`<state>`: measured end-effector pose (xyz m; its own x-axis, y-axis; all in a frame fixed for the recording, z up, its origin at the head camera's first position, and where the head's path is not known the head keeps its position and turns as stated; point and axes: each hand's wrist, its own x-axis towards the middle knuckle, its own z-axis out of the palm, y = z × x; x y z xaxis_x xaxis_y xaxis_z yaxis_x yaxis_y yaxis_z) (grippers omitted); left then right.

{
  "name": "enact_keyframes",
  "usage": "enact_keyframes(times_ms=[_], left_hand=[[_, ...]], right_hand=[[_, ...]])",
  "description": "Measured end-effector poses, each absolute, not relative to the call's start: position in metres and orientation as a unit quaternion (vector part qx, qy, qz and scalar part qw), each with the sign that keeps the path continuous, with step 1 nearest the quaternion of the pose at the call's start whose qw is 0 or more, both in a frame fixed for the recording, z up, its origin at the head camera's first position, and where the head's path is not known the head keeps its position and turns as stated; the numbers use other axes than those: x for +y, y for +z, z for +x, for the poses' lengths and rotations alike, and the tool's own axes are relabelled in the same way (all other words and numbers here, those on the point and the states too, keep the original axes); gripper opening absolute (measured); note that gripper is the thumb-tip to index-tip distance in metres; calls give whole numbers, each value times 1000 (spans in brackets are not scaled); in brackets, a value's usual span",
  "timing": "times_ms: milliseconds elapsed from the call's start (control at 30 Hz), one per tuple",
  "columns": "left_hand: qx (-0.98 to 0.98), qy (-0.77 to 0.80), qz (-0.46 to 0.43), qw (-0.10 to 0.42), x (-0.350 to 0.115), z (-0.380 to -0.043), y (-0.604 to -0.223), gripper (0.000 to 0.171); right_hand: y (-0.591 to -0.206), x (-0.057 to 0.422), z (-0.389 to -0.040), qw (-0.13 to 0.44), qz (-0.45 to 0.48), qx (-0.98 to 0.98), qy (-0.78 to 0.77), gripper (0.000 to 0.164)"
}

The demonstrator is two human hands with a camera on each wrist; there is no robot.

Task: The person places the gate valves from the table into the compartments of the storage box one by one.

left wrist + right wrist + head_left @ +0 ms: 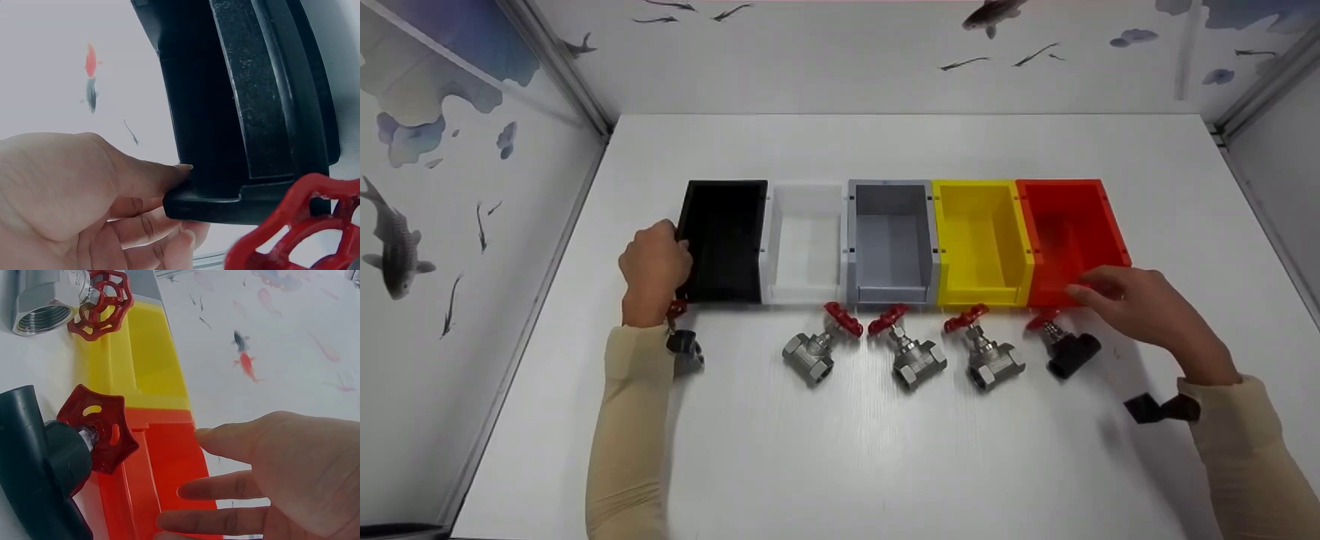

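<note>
My left hand [656,259] grips the left wall of a black bin [725,294]. In the left wrist view its thumb lies over the rim inside the black bin [264,112], with the other fingers outside. At the right end of the row, my right hand [1132,300] reaches over the front right part of a red bin [1069,191]. Its fingers [219,486] are extended and hold nothing. A dark valve with a red handwheel [1072,352] lies in front of the red bin. Another dark valve [685,346] is partly hidden by my left wrist.
Between the end bins stand a white bin [808,292], a grey bin [892,295] and a yellow bin [979,296], side by side. Before them lie three metal valves with red handwheels: a left one [812,356], a middle one [917,360] and a right one [994,362]. Printed panels [810,60] enclose the table.
</note>
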<state>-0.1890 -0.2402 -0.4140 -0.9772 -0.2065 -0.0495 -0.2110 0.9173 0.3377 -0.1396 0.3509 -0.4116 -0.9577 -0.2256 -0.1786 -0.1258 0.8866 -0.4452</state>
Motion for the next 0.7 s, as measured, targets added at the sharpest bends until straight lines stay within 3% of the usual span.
enact_keyframes(times_ms=[467,700], left_hand=[[979,177,-102,-12,-240,-188,-414,22],[979,172,-105,-14,-240,-188,-415,22]], right_hand=[[-417,357,-136,133,-118,959,-222,40],[-423,363,-137,165,-120,951,-232,46]])
